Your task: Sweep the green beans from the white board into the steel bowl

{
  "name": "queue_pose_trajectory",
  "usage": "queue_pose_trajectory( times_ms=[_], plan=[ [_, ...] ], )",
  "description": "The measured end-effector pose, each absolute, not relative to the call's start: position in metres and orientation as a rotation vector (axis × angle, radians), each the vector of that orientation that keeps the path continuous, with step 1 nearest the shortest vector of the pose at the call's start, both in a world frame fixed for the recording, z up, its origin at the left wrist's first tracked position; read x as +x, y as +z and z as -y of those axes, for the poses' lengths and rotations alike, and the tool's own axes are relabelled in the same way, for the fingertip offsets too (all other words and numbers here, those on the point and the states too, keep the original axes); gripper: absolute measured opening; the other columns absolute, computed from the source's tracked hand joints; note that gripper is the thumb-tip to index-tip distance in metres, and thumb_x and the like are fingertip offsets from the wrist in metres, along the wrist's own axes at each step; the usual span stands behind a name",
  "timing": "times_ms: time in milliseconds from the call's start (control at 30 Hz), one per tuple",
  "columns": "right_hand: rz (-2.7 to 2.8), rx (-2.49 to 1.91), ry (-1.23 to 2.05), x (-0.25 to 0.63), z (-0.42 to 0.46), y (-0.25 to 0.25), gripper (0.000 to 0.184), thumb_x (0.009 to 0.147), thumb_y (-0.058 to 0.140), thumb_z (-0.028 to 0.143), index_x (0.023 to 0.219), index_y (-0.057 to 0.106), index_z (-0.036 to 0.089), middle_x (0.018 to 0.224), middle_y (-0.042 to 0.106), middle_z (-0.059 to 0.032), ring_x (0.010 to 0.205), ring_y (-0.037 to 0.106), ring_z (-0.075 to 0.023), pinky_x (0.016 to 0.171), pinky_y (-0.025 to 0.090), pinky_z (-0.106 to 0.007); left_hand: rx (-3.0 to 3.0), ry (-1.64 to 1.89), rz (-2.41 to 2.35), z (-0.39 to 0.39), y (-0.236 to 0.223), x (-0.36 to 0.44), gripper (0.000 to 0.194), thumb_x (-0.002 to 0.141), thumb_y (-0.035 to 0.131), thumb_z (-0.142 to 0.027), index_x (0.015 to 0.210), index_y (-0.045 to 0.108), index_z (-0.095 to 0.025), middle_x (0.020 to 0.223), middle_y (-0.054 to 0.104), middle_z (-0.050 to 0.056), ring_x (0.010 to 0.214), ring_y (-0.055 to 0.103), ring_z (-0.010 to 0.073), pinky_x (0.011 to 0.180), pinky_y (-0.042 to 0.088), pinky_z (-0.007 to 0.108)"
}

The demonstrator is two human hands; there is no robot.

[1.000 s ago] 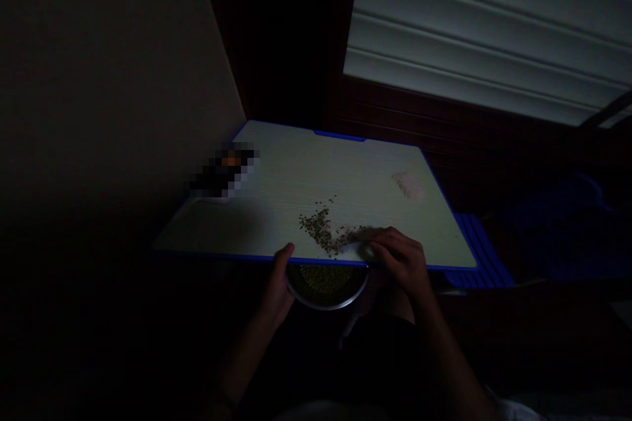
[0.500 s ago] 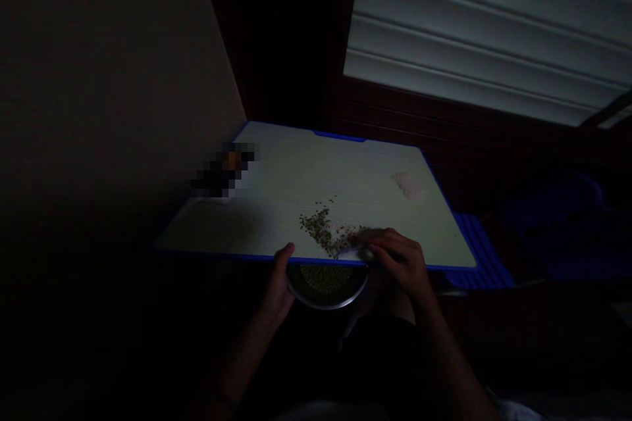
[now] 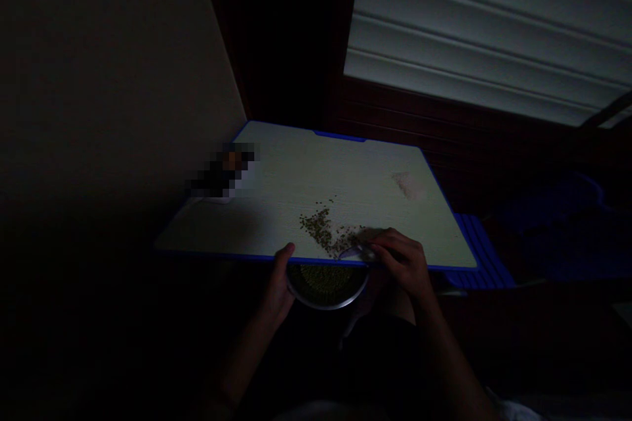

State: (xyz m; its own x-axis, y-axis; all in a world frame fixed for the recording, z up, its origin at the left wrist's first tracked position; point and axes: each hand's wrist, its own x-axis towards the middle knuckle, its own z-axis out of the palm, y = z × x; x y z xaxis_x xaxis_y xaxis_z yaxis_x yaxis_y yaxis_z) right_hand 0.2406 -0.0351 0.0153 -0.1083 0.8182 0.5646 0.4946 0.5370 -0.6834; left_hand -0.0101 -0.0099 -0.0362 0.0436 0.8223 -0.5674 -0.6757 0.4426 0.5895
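Observation:
Small dark green beans point(image 3: 320, 227) lie scattered near the front edge of a white tabletop point(image 3: 296, 171) with a blue rim. Under that edge is a metal bowl point(image 3: 328, 306) with more green beans point(image 3: 326, 276) in it. My left hand point(image 3: 279, 293) is closed on the bowl's left side, its thumb up at the table rim; its other fingers are mostly hidden. My right hand point(image 3: 402, 260) rests by the front edge, fingers pinched on a small pale spoon-like tool point(image 3: 351, 252) beside the beans. Dim light hides its exact shape.
A small pale grainy pile point(image 3: 409, 185) lies at the tabletop's right. A pixelated object point(image 3: 224, 171) sits on the left edge by the wall point(image 3: 148, 79). Blue slatted plastic point(image 3: 478, 250) stands beyond the right edge. A slatted pale panel point(image 3: 469, 33) is behind.
My right hand and the pale tool have shifted very slightly, the tool now showing more plainly at the edge. My left hand, the bowl and the beans look the same.

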Motion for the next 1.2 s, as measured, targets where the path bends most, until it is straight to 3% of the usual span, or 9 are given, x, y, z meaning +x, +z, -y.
queue_pose_trajectory(
  times_ms=[200,367,667,867,1200],
  plan=[
    [1.766,-1.071,0.404,0.241,0.035,0.015,0.012,0.093,0.069,0.021,0.1,0.079,0.024,0.088,0.078,-0.0059,0.081,0.071,-0.0212,0.07,0.057,-0.036,0.18,1.17,-1.006,0.01,-0.037,-0.01,0.03,0.089,0.066,-0.034,0.111,0.074,-0.014,0.111,0.079,0.012,0.108,0.073,0.0264,0.1,0.056,0.04],
    [1.811,-1.012,0.431,0.241,0.035,0.016,0.016,0.092,0.07,0.019,0.102,0.079,0.026,0.094,0.08,-0.005,0.088,0.073,-0.0218,0.079,0.058,-0.039,0.186,1.177,-1.024,0.009,-0.041,-0.011,0.032,0.087,0.07,-0.035,0.112,0.073,-0.015,0.111,0.079,0.011,0.109,0.072,0.0261,0.1,0.056,0.039],
    [1.809,-1.068,0.355,0.237,0.032,0.012,0.016,0.095,0.067,0.022,0.105,0.078,0.028,0.097,0.081,-0.0032,0.089,0.074,-0.0203,0.082,0.059,-0.041,0.169,1.136,-1.043,0.007,-0.036,-0.012,0.027,0.09,0.065,-0.033,0.106,0.075,-0.014,0.098,0.081,0.011,0.107,0.073,0.0284,0.099,0.058,0.042],
    [1.748,-1.138,0.308,0.235,0.032,0.012,0.016,0.095,0.066,0.024,0.105,0.079,0.027,0.095,0.081,-0.0044,0.087,0.073,-0.0217,0.081,0.058,-0.041,0.162,1.166,-1.08,0.006,-0.032,-0.01,0.019,0.09,0.064,-0.028,0.101,0.074,-0.016,0.092,0.081,0.008,0.109,0.073,0.0272,0.1,0.057,0.04],
    [1.693,-1.122,0.326,0.236,0.034,0.015,0.013,0.095,0.067,0.024,0.099,0.079,0.025,0.089,0.079,-0.0053,0.082,0.072,-0.0212,0.074,0.058,-0.037,0.171,1.167,-1.067,0.009,-0.031,-0.011,0.022,0.09,0.064,-0.03,0.104,0.074,-0.017,0.1,0.081,0.009,0.109,0.073,0.0267,0.1,0.057,0.041]
  ],
)
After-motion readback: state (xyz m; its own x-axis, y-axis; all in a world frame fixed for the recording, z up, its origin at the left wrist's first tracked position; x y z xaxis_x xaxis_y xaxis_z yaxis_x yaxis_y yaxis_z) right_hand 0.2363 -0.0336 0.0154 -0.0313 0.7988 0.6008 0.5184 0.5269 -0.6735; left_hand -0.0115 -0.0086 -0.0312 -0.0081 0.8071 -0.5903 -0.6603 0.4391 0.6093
